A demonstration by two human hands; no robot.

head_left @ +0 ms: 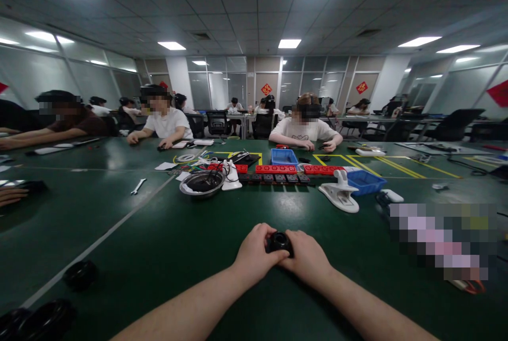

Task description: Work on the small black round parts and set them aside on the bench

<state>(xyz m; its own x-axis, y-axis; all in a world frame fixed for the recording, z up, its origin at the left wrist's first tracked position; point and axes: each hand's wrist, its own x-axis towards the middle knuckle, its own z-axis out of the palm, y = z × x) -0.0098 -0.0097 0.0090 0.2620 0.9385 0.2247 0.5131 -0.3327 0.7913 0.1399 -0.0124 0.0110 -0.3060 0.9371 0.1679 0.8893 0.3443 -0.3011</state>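
Between my two hands, just over the green table, is a round, glossy black part [279, 242] with a hole in its middle. My left hand [256, 251] wraps round its left side, thumb across the front. From the right, my right hand [306, 254] closes on the same part, its fingers partly hidden behind the wrist and the part. I cannot tell its exact kind. Similar black ring-shaped parts lie at the lower left, one black ring [80, 275] alone and other black rings [46, 320] together at the corner.
Ahead are a metal bowl [202, 184], a white clip base [341, 193], red power strips [275, 169] and two trays, a blue tray [284, 157] and a larger blue tray [367, 181]. A wrench [138, 186] lies left on the green table [166, 235]. Several people sit around.
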